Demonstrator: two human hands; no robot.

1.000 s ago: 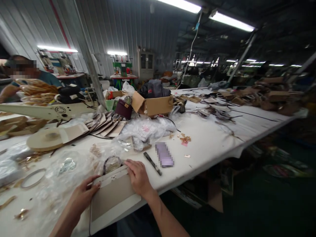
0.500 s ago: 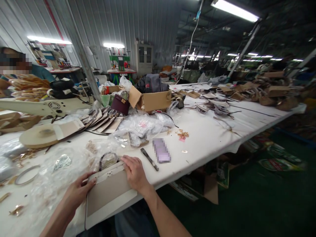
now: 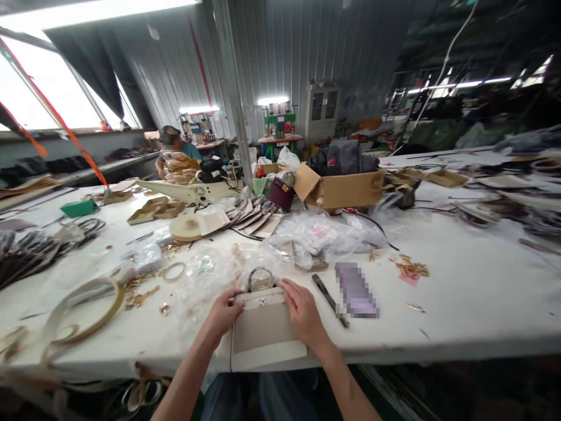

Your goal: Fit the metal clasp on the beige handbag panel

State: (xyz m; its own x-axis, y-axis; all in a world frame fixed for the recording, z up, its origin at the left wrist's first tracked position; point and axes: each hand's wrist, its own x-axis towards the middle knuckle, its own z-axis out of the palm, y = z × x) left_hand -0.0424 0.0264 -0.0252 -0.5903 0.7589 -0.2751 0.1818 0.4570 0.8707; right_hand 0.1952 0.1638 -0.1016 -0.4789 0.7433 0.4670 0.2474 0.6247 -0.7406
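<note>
At bottom centre of the frame, my left hand and right hand press flat on the beige panel's top corners, fingers spread, pinning it at the table edge.

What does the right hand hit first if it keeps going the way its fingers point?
The right hand lies on the beige panel, fingers aimed up-left. First in that line is probably the dark ring just beyond the panel's top edge, then clear plastic bags. Depth is uncertain.
</note>
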